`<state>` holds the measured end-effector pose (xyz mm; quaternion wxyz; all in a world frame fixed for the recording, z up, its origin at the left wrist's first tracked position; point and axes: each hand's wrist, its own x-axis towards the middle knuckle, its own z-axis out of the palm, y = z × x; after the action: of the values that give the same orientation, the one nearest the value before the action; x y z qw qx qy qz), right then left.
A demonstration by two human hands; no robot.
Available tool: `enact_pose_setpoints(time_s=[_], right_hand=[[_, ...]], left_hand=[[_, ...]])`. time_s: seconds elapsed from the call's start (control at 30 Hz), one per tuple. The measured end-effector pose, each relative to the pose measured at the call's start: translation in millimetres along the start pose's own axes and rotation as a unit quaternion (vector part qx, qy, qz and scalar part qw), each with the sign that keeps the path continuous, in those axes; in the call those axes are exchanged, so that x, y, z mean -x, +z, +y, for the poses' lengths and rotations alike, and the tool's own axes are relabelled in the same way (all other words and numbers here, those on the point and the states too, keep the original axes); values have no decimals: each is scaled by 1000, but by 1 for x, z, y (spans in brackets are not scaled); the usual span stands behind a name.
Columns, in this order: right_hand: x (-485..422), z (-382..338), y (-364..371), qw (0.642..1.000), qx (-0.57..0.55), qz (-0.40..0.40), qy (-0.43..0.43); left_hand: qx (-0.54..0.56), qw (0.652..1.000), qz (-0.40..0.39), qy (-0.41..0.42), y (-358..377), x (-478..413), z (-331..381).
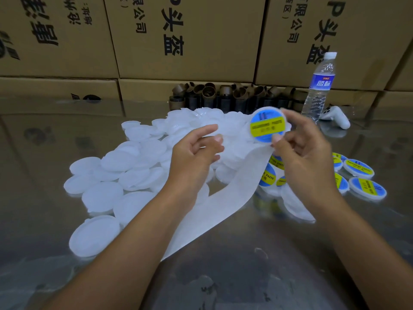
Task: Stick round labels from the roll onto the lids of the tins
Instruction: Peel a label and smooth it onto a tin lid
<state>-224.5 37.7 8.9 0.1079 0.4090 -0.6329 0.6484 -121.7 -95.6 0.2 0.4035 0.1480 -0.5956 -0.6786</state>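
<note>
Stacked cardboard boxes (190, 36) with black printed characters fill the whole background, and in front of them runs a shiny metal table (245, 276) that mirrors them dimly. On the left half of the table spreads a wide heap of plain white lids (125, 175), overlapping one another, none with a label. A long pale strip of backing paper (223, 198) trails from below the right hand toward the near edge, lying partly over the heap. The left hand (196, 151) hangs above the heap with fingers loosely curled and nothing in them. The right hand (306, 153) is raised just beside it and grips one lid. A clear water bottle (318, 86) with a blue wrapper stands upright at the far right, near a cluster of brown cardboard cores (223, 95) against the boxes. Several finished lids (359, 173) with blue and yellow labels lie flat at the right of the table. A white controller (337, 119) rests beside the bottle. The held lid (267, 126) is tilted toward the camera, its blue and yellow label covering its face, pinched at the rim by the thumb.
</note>
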Motion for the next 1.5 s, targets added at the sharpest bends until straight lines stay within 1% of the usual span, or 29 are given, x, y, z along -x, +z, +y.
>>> enact_pose_setpoints(time_s=[0.1, 0.2, 0.27, 0.37, 0.43, 0.47, 0.53, 0.6, 0.67, 0.8, 0.87, 0.9, 1.0, 1.07, 1.13, 1.2, 1.3, 1.37, 1.4, 1.43, 1.5], right_hand=[[-12, 9, -11, 992, -17, 121, 25], [-22, 21, -25, 970, -29, 225, 91], [-27, 30, -36, 952, -11, 276, 135], [-32, 45, -50, 922, -5, 332, 197], [-34, 54, -55, 904, -12, 348, 248], [-35, 58, -57, 895, -18, 353, 273], [-35, 65, -60, 876, -23, 361, 319], [-34, 72, -64, 861, -23, 377, 341], [-33, 75, -69, 856, -24, 384, 346], [-34, 77, -72, 858, -5, 374, 351], [-35, 76, -72, 853, -8, 367, 371], [-35, 75, -73, 853, -12, 359, 378], [-35, 68, -74, 873, 12, 320, 368], [-34, 61, -69, 877, 42, 337, 339], [-32, 49, -58, 894, 62, 338, 288], [-26, 35, -45, 923, 67, 313, 214], [-18, 24, -27, 954, 91, 261, 111], [-12, 18, -16, 970, 105, 210, 68], [-8, 15, -11, 977, 104, 179, 47], [-4, 13, -7, 983, 106, 146, 26], [4, 7, 2, 989, 119, 84, -26]], left_hand=[[-83, 994, 73, 27, -5, -3, -3], [-195, 974, 90, 74, -9, -4, -6], [-300, 947, 72, 84, -11, -3, -10], [-458, 885, 16, 80, -13, 0, -17], [-531, 845, -12, 68, -13, 3, -18], [-551, 831, -21, 64, -14, 4, -18], [-574, 816, -31, 60, -14, 6, -17], [-598, 798, -38, 60, -14, 6, -17], [-624, 778, -44, 63, -14, 6, -19], [-673, 736, -44, 62, -16, 3, -23], [-683, 727, -39, 61, -16, 2, -24], [-685, 725, -36, 60, -17, 2, -24], [-687, 724, -20, 60, -17, 1, -24], [-675, 734, -2, 69, -17, 0, -24], [-644, 759, 21, 90, -16, 0, -22], [-603, 786, 43, 128, -16, 0, -20], [-498, 848, 60, 172, -13, 1, -15], [-423, 888, 43, 179, -10, 2, -13], [-391, 902, 28, 181, -8, 3, -12], [-365, 911, 14, 190, -6, 4, -11], [-337, 916, -9, 217, -3, 7, -10]])
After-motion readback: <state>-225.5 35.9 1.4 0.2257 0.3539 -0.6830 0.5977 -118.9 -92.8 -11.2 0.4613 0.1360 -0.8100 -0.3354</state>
